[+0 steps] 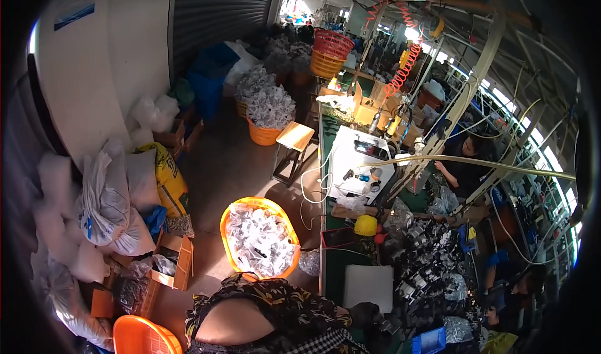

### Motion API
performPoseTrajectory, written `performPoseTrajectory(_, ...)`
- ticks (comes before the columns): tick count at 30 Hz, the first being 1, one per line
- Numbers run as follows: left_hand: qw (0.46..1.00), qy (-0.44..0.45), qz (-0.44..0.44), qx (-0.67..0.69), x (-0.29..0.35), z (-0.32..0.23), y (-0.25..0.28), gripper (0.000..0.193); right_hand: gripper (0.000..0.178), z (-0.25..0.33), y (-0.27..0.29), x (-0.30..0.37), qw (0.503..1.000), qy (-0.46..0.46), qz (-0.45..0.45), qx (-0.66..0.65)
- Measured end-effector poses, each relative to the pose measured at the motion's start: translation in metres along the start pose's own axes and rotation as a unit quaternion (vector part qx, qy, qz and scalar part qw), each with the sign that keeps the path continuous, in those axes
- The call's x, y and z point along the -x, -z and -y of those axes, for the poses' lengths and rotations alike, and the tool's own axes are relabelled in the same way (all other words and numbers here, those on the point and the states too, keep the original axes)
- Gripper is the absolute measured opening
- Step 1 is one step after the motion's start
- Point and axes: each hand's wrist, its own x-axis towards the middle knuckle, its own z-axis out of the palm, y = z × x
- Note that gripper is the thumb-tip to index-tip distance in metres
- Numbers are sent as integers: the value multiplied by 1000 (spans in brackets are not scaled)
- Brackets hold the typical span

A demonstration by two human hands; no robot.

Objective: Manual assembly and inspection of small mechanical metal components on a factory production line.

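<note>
My left hand (364,314), in a dark glove, reaches out from a black patterned sleeve over the green workbench. It is at the near edge of a pale grey flat sheet or board (368,286). My right hand (378,339), also dark, is low in the picture close to the left one. Small grey metal-looking parts (392,324) are right beside both hands. Shadow and dark gloves hide the fingers, so I cannot make out a grip. A large heap of black and silver parts (432,266) spreads over the bench, near a blue tray (429,341).
An orange basket of clear-bagged parts (260,205) stands on the floor beside the bench, with a wooden stool (295,136) farther back. Sacks (107,204) and another orange basket (145,336) are at the left. A co-worker (466,166) sits across the bench.
</note>
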Motion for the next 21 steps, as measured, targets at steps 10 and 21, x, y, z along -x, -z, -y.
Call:
performPoseTrajectory(10, 981, 90, 139, 103, -15, 67, -56, 29, 30, -18, 10, 10, 996, -46, -28, -68)
performPoseTrajectory(21, 962, 17, 272, 6, 1, -2, -44, 28, 33, -48, 36, 51, 977, -87, -112, -160)
